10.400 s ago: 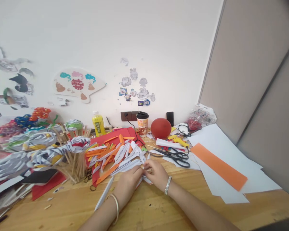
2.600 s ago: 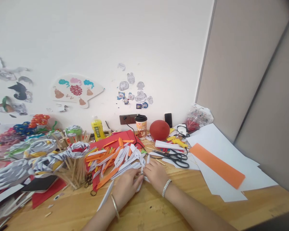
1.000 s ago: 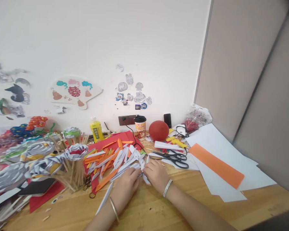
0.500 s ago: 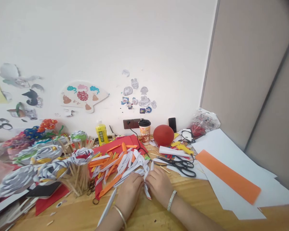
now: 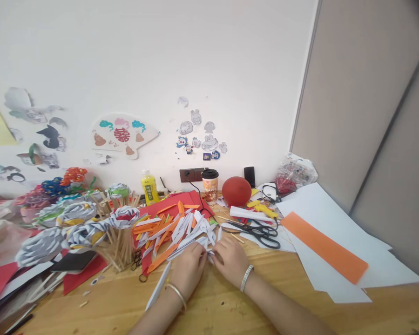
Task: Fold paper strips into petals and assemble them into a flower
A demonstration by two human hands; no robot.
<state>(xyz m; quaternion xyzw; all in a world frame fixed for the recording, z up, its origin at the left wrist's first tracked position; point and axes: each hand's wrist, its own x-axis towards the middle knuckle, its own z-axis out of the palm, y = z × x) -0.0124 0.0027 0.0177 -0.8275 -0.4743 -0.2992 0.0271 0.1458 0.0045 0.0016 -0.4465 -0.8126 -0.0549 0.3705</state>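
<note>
Both hands meet close together low over the wooden table. My left hand (image 5: 188, 266) has its fingers closed, pinching one side of a small folded white paper strip (image 5: 210, 257). On the other side of that strip, the fingers of my right hand (image 5: 231, 261) are closed too. Most of the strip is covered by my fingers. Just beyond my hands lies a pile of folded paper strips (image 5: 186, 229) in white and orange, partly on red paper (image 5: 189, 199). A long white strip (image 5: 158, 284) lies beside my left wrist.
Black scissors (image 5: 261, 231), a yellow glue gun (image 5: 267, 211) and a red balloon (image 5: 236, 191) sit beyond my right hand. A lidded cup (image 5: 210, 187) and yellow bottle (image 5: 148, 187) stand near the wall. Paper flowers (image 5: 43, 245) crowd the left; white sheets (image 5: 317, 218) and an orange sheet (image 5: 324, 246) lie right.
The camera view has shifted slightly. The folded strip's lower end, which stuck out below my fingers, is now mostly hidden between my hands. Both hands stay pinched together.
</note>
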